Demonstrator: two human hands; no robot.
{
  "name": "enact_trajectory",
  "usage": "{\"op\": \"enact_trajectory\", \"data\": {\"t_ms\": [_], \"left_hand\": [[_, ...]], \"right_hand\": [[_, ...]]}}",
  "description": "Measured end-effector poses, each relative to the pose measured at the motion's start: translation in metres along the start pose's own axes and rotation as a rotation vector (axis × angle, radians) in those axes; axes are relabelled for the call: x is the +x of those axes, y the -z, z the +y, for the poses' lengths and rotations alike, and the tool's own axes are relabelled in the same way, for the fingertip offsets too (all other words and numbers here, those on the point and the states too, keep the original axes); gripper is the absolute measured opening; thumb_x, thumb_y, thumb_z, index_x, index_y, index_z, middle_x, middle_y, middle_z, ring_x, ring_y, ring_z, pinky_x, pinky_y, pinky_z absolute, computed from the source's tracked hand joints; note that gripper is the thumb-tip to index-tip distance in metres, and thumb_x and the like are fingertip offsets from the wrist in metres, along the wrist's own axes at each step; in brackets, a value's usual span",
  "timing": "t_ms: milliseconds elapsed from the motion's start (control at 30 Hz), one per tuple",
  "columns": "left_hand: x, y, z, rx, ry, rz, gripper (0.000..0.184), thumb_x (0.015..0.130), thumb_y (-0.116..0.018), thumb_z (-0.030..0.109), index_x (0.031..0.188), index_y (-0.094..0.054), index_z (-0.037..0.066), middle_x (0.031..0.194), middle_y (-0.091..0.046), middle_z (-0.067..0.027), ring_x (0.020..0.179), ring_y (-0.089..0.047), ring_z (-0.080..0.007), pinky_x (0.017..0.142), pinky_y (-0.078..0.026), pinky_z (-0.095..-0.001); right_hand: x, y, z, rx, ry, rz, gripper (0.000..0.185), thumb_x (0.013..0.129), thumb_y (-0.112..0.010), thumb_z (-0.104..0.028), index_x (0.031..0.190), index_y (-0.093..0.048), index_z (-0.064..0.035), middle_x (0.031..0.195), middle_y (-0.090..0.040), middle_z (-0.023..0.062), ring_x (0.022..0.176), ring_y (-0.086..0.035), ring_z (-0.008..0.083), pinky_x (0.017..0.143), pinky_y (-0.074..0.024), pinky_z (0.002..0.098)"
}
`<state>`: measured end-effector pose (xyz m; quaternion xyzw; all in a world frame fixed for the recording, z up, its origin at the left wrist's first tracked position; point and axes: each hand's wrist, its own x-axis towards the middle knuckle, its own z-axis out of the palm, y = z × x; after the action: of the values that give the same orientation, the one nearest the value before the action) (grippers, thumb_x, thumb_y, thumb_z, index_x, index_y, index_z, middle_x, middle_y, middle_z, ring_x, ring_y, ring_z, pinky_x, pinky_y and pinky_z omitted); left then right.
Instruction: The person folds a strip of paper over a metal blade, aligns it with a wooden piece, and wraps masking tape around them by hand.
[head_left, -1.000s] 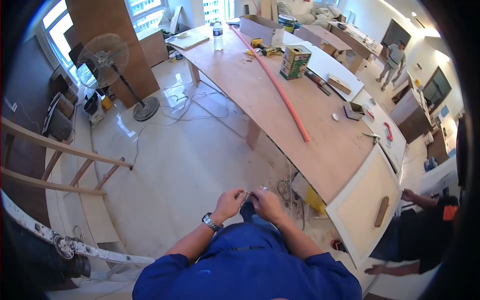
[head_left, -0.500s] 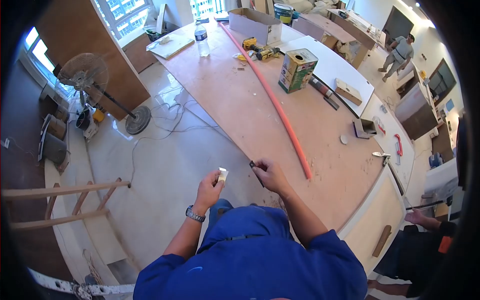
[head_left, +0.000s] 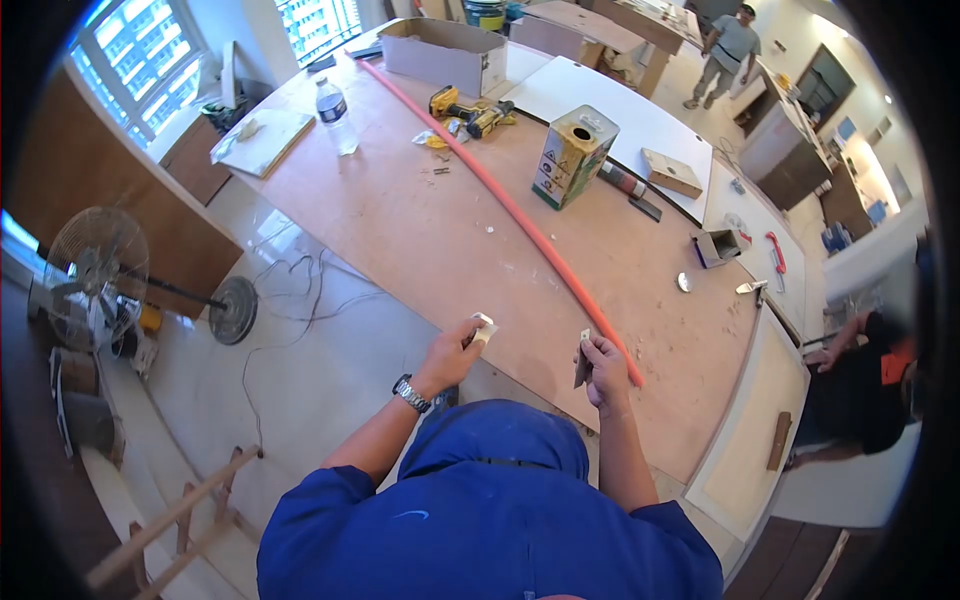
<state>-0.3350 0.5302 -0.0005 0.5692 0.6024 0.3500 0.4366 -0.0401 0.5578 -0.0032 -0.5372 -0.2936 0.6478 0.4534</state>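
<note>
Head: btl [head_left: 337,118], tin [head_left: 574,160] beyond R hand [head_left: 605,374]

Pale piece [head_left: 485,327], left grip [head_left: 450,358]; dark piece [head_left: 581,372], right grip [head_left: 607,373]

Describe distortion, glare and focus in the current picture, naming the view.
Head view: corners dark, with fisheye-like curving; head view: windows bright, glare on the floor; head view: the pale piece in the left hand too soft for fine detail.
</note>
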Motion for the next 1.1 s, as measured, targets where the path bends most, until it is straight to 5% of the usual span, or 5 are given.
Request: {"op": "enact_trajectory", "data": {"t_ms": [233,333,433,633,1100], "left_hand": [[0.032,0.034,-0.014,0.014,-0.043,-0.115,0.033,0.091,-0.06,0.014,0.124,-0.06,0.007,0.083,-0.064,-0.0138,0.072,-0.062,-0.0236,0.068,-0.049,-0.0354],[0.044,0.035,-0.032,-0.009,-0.112,-0.07,0.032,0.093,-0.06,0.014,0.124,-0.059,0.006,0.08,-0.059,-0.0079,0.07,-0.053,-0.0142,0.065,-0.046,-0.0314],[0.053,0.044,-0.038,-0.048,-0.2,-0.048,0.032,0.093,-0.059,0.012,0.125,-0.058,0.006,0.089,-0.064,-0.0132,0.076,-0.06,-0.0224,0.07,-0.049,-0.0345],[0.072,0.051,-0.054,0.505,-0.298,0.032,0.037,0.087,-0.053,0.005,0.124,-0.06,0.01,0.099,-0.066,-0.0156,0.089,-0.063,-0.0348,0.079,-0.051,-0.044],[0.087,0.058,-0.082,0.761,-0.412,0.058,0.046,0.085,-0.049,0.001,0.129,-0.056,0.009,0.099,-0.068,-0.0097,0.085,-0.062,-0.0281,0.08,-0.048,-0.0401]], "right_hand": [[0.002,-0.047,0.014,0.209,-0.037,0.126,0.008,0.094,-0.062,-0.011,0.1,-0.061,-0.0075,0.08,-0.064,0.0031,0.069,-0.063,0.0138,0.06,-0.0509,0.0277],[0.003,-0.05,0.019,0.226,-0.056,0.137,0.009,0.093,-0.062,-0.011,0.101,-0.061,-0.0074,0.08,-0.064,0.0034,0.069,-0.063,0.0149,0.06,-0.0512,0.0281],[0.008,-0.049,0.024,0.223,-0.073,0.16,0.009,0.093,-0.063,-0.01,0.101,-0.061,-0.0073,0.08,-0.064,0.0042,0.069,-0.063,0.0156,0.06,-0.0511,0.0284],[0.035,-0.049,0.012,0.231,-0.034,0.154,0.01,0.093,-0.062,-0.009,0.102,-0.06,-0.0068,0.079,-0.065,0.0055,0.069,-0.063,0.0157,0.061,-0.0507,0.0284],[0.04,-0.022,0.007,0.24,-0.035,0.202,0.014,0.093,-0.06,-0.01,0.107,-0.06,-0.0059,0.087,-0.065,0.0037,0.079,-0.063,0.0151,0.071,-0.0496,0.0295]]}}
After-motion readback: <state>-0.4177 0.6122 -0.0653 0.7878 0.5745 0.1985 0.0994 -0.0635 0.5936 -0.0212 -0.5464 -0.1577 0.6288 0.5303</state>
